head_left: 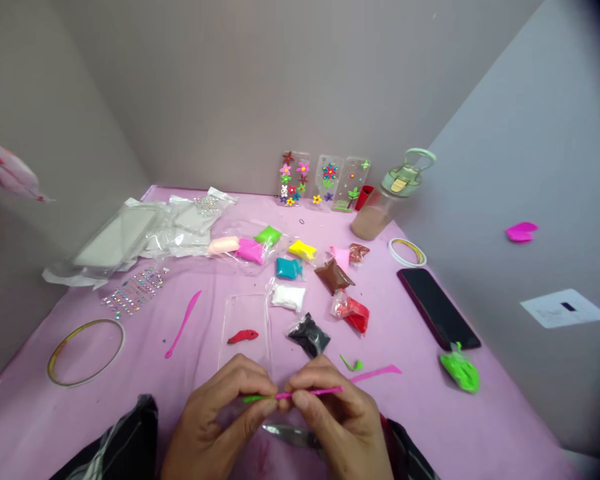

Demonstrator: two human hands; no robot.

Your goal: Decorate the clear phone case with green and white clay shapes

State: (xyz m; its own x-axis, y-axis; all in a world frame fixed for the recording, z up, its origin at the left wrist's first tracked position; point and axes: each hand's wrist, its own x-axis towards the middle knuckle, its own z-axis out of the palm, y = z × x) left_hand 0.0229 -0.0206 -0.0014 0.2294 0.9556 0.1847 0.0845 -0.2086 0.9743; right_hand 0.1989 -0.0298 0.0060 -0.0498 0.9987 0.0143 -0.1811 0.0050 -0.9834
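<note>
Near the front edge of the table, my left hand [230,410] pinches a thin strip of green clay [251,399] between thumb and fingers. My right hand [337,413] grips a slim pink modelling tool [325,392], whose end meets the green clay. Below both hands lies a knife [291,435], its handle partly hidden by my right hand. Just beyond my fingers is a clear phone case [250,307] with a red clay shape [243,337] on it. A small curled green clay piece [353,364] and another pink tool [377,373] lie by my right hand.
Bagged clay, including a black packet [309,335] and a white packet [287,297], lies mid-table. Tape rolls [121,333], a phone [437,307], a bottle [380,207] and packaged cases [115,240] surround it. Decorated cases [295,179] lean on the back wall.
</note>
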